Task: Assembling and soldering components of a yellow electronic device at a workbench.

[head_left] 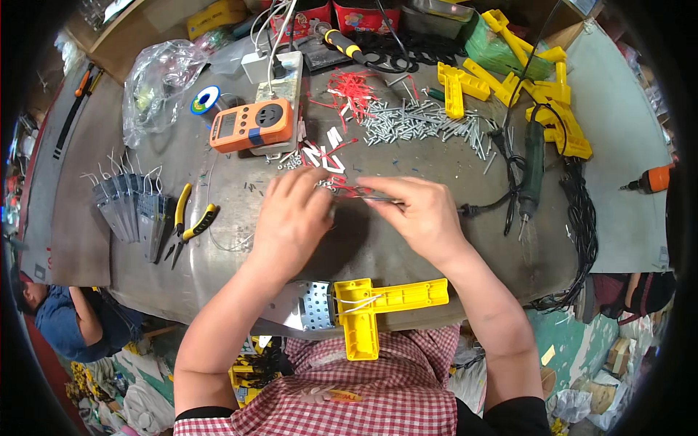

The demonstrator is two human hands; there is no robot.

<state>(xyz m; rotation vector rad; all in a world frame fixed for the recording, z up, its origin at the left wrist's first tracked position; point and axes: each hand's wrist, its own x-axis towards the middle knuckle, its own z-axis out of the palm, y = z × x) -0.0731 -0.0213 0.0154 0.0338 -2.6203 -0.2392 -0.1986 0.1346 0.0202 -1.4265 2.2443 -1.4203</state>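
Observation:
My left hand point(291, 214) reaches down with bent fingers to a scatter of small metal bits and red wires point(347, 190); its fingertips are partly hidden, and what they pinch is too small to make out. Close by on the right, my right hand point(422, 211) pinches a thin, dark, slender piece point(376, 196) whose kind I cannot tell. At the table's front edge, against my checked apron, lies an open yellow plastic housing half point(392, 294) with white wires point(360, 303) inside. A perforated metal plate point(317, 305) joins its left side.
An orange meter point(251, 125), solder spool point(206, 100), yellow-handled pliers point(187, 221) and metal pieces with wires point(134, 207) lie left. Screws point(429, 127) and white sleeves point(320, 156) spread beyond my hands. A corded electric screwdriver point(533, 171), black cables point(578, 225) and yellow housings point(556, 123) lie right.

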